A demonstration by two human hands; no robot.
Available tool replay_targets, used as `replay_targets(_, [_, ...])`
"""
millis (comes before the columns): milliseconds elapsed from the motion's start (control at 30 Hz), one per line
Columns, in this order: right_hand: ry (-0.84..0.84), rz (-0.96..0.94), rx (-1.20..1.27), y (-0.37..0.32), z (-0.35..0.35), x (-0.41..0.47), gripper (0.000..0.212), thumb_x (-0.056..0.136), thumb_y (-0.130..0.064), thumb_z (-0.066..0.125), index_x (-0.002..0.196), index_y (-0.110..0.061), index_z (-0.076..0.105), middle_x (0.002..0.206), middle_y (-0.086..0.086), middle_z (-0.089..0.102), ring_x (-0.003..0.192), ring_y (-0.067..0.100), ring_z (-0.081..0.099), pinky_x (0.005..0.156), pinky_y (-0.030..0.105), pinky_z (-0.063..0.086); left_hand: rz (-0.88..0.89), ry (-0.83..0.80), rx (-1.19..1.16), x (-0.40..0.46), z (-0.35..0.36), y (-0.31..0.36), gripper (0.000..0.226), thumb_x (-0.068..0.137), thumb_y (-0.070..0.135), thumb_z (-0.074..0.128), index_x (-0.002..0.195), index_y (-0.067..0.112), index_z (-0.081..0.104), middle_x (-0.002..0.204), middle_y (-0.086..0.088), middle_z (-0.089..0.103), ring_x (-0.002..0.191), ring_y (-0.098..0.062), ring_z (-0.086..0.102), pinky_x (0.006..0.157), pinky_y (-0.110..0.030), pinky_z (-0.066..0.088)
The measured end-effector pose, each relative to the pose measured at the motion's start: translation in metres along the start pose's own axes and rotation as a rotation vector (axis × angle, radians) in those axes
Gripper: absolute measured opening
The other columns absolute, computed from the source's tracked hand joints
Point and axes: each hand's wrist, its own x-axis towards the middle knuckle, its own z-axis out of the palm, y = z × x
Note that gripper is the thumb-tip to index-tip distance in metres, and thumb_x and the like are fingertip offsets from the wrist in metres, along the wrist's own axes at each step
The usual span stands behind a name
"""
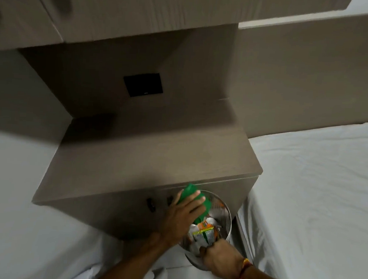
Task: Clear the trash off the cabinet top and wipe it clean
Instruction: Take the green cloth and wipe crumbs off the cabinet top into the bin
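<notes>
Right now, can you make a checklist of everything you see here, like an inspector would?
Surface: cabinet top looks bare; no trash seen on it.
Job's things: green packet over the metal bin; wrappers inside the bin. No cloth seen.
Clutter: nothing seen.
Hands: left hand holds the green packet; right hand grips the bin's near rim.
Cables: nothing seen; a black wall plate sits above the cabinet.
Surroundings: white bed sheet to the right, white bedding to the left.

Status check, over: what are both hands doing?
Left hand pushing green packet into bin. Right hand gripping bin rim. Cabinet top bare, nothing blocking.
</notes>
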Motion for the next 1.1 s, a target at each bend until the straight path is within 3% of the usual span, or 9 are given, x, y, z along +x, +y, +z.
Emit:
replay_targets(100, [0.053,0.061,0.005,-0.014,-0.017,0.005,0.028,0.073,-0.033,0.06,0.06,-0.011,0.073,0.052,0.001,0.066,0.037,0.013,0.059,0.032,0.015,0.039,-0.047,-0.226,0.013,-0.036,0.007,0.011,0.054,0.07,0.023,0.08,0.123,0.03,0.068,0.133,0.009,0.067,0.132,-0.019,0.058,0.105,-0.047,0.049])
replay_targets(200, [-0.042,-0.015,-0.062,-0.019,-0.014,0.008,0.015,0.068,-0.023,0.078,0.074,-0.01,0.073,0.059,0.003,0.068,0.041,0.016,0.059,0.035,0.016,0.045,-0.198,-0.254,-0.082,-0.056,0.014,0.014,0.057,0.088,0.003,0.056,0.141,0.022,0.052,0.15,0.0,0.052,0.147,-0.024,0.038,0.119,-0.051,0.035])
replay_targets(267, [-0.108,-0.025,-0.065,-0.023,0.0,0.007,0.022,0.06,-0.023,0.086,0.072,-0.012,0.071,0.054,0.002,0.065,0.037,0.015,0.056,0.035,0.017,0.044,-0.3,-0.187,-0.102,-0.062,0.015,0.019,0.07,0.077,0.0,0.074,0.141,0.02,0.053,0.149,-0.002,0.053,0.145,-0.026,0.041,0.119,-0.052,0.032])
replay_targets(400, [-0.206,0.049,-0.024,-0.035,0.06,0.011,0.025,0.042,-0.024,0.086,0.06,-0.013,0.072,0.044,0.002,0.062,0.03,0.015,0.054,0.033,0.018,0.042,-0.461,-0.145,-0.229,-0.062,0.038,0.018,0.086,0.04,0.008,0.096,0.122,0.016,0.07,0.128,-0.006,0.07,0.121,-0.03,0.065,0.095,-0.039,0.054])
replay_targets(633, [-0.375,0.233,0.124,-0.014,0.288,0.007,0.025,0.062,-0.039,0.084,0.075,-0.019,0.074,0.062,-0.006,0.072,0.041,0.003,0.061,0.038,0.014,0.046,-0.655,-0.247,-0.071,-0.087,0.207,-0.011,0.056,0.06,-0.006,0.076,0.112,0.015,0.073,0.124,-0.012,0.07,0.123,-0.036,0.063,0.057,-0.047,0.062])
replay_targets(733, [-0.381,0.297,0.275,-0.003,0.375,0.0,0.018,0.073,-0.033,0.079,0.067,-0.018,0.071,0.061,-0.005,0.07,0.038,-0.001,0.057,0.036,0.014,0.046,-0.61,-0.328,0.006,-0.108,0.286,-0.02,0.048,0.065,-0.004,0.061,0.108,0.015,0.074,0.122,-0.013,0.07,0.126,-0.035,0.061,0.064,-0.055,0.061])
replay_targets(833, [-0.432,0.273,0.183,0.002,0.447,-0.011,0.02,0.061,-0.027,0.086,0.068,-0.015,0.072,0.047,-0.003,0.063,0.034,0.011,0.058,0.032,0.018,0.046,-0.572,-0.429,0.025,-0.122,0.345,-0.021,0.05,0.058,-0.007,0.076,0.104,0.013,0.076,0.12,-0.016,0.072,0.121,-0.038,0.064,0.067,-0.058,0.061])
replay_targets(967, [-0.53,0.379,0.249,0.008,0.494,-0.014,0.03,0.049,-0.027,0.092,0.065,-0.01,0.074,0.04,0.0,0.059,0.027,0.014,0.053,0.028,0.017,0.038,-0.603,-0.546,-0.031,-0.133,0.387,-0.019,0.067,0.066,-0.001,0.079,0.129,0.018,0.065,0.14,-0.013,0.06,0.137,-0.037,0.05,0.088,-0.063,0.055])
replay_targets(1100, [-0.563,0.356,0.211,0.013,0.515,-0.018,0.024,0.093,-0.024,0.061,0.109,-0.008,0.069,0.088,0.012,0.073,0.072,0.028,0.071,0.058,0.033,0.057,-0.613,-0.526,-0.024,-0.146,0.407,-0.02,0.07,0.063,-0.007,0.076,0.128,0.017,0.065,0.136,-0.013,0.063,0.135,-0.036,0.052,0.09,-0.066,0.053])
